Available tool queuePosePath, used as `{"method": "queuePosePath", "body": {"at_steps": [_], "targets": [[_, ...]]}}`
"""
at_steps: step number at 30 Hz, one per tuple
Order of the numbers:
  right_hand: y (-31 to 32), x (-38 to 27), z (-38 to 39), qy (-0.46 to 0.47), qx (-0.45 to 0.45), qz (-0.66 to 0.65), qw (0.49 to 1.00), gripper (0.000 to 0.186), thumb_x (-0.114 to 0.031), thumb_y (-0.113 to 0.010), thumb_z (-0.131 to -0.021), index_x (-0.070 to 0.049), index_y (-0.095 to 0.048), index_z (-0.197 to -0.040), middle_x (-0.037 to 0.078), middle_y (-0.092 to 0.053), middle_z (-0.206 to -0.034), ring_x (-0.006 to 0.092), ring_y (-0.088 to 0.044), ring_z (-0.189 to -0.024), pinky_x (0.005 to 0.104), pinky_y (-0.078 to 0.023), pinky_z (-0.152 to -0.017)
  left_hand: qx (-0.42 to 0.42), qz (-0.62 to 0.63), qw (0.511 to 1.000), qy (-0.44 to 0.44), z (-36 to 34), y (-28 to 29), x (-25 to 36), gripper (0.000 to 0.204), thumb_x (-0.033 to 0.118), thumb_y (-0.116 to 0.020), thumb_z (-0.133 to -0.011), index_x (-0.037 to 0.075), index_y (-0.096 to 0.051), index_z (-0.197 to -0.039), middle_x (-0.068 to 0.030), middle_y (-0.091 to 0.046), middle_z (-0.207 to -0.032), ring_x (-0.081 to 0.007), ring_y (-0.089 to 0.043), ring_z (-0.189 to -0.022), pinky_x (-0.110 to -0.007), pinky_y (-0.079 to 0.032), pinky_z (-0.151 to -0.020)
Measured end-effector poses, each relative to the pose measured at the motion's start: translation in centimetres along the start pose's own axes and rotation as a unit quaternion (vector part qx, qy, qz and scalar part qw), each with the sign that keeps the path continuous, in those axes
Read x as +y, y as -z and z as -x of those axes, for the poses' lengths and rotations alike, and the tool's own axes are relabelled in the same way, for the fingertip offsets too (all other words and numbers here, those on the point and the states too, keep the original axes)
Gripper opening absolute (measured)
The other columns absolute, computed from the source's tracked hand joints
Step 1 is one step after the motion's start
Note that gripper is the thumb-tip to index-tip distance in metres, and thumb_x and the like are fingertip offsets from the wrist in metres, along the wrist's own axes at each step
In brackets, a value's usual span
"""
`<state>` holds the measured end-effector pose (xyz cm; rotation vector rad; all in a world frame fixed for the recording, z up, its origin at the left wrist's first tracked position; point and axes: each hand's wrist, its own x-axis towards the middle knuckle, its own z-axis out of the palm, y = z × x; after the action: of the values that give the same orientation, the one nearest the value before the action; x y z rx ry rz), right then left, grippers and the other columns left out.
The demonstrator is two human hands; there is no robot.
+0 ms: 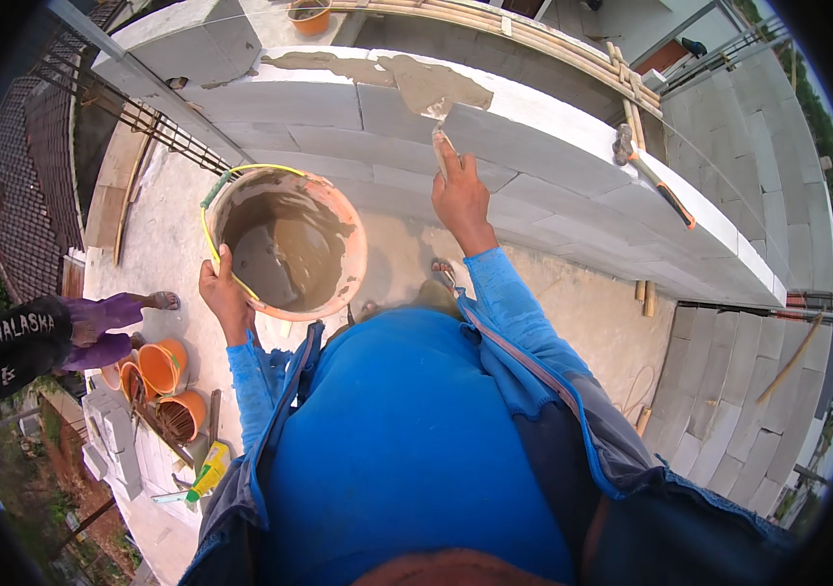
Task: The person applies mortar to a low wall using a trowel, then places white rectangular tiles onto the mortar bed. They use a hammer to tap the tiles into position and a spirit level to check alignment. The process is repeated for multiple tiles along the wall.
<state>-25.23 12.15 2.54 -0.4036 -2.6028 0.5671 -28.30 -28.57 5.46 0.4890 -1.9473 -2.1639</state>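
Note:
My left hand (226, 293) is closed on the rim and yellow-green handle of a large mortar-smeared bucket (356, 230). Wet grey mortar (290, 249) lies inside it. In my right hand (461, 195) is a trowel (442, 146), gripped by its handle. The tip of the tool meets the top edge of a pale block wall (329, 103), beside a spread patch of mortar (431, 83). The trowel's blade shows only in part. Further right along the wall top rests a hammer (656, 178) with an orange and black handle.
Bamboo poles (534, 44) run behind the wall, with a small orange bucket (310, 15) near them. A person (45, 337) is at the left, close to several orange buckets (163, 364). A yellow-green packet (208, 471) lies by stacked blocks (114, 439).

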Motion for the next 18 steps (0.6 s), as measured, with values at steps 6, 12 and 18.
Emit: {"method": "queuePosePath", "body": {"at_steps": [6, 12, 18], "targets": [[-8.4, -8.8, -1.9, 0.031, -0.053, 0.006, 0.998, 0.075, -0.001, -0.057, -0.091, -0.030, -0.048, -0.160, 0.018, -0.053, -0.112, 0.0411, -0.067, -0.074, 0.0544, -0.057, -0.065, 0.009, -0.045, 0.999, -0.002, -0.2, 3.8, 0.6, 0.040, 0.023, -0.076, -0.104, 0.014, -0.048, -0.076, 0.0067, -0.049, -0.071, -0.0037, -0.043, -0.062, -0.025, -0.037, -0.054], [-10.4, -15.8, -3.4, 0.063, -0.067, -0.042, 0.995, 0.078, 0.000, -0.058, -0.090, -0.027, -0.042, -0.162, 0.019, -0.051, -0.113, 0.0420, -0.068, -0.077, 0.0563, -0.058, -0.068, 0.064, -0.053, 0.996, -0.003, -0.4, 9.4, -1.1, 0.046, 0.025, -0.075, -0.104, 0.016, -0.042, -0.074, 0.0081, -0.040, -0.069, -0.0031, -0.036, -0.062, -0.026, -0.031, -0.054], [-14.3, -15.8, -6.2, 0.068, -0.095, 0.007, 0.993, 0.077, -0.003, -0.060, -0.090, -0.024, -0.041, -0.162, 0.020, -0.052, -0.118, 0.0441, -0.070, -0.083, 0.0567, -0.058, -0.071, 0.090, -0.053, 0.994, -0.009, -0.4, 11.7, -1.3, 0.045, 0.025, -0.075, -0.104, 0.017, -0.043, -0.074, 0.0088, -0.040, -0.069, -0.0024, -0.035, -0.061, -0.025, -0.031, -0.054]]}}
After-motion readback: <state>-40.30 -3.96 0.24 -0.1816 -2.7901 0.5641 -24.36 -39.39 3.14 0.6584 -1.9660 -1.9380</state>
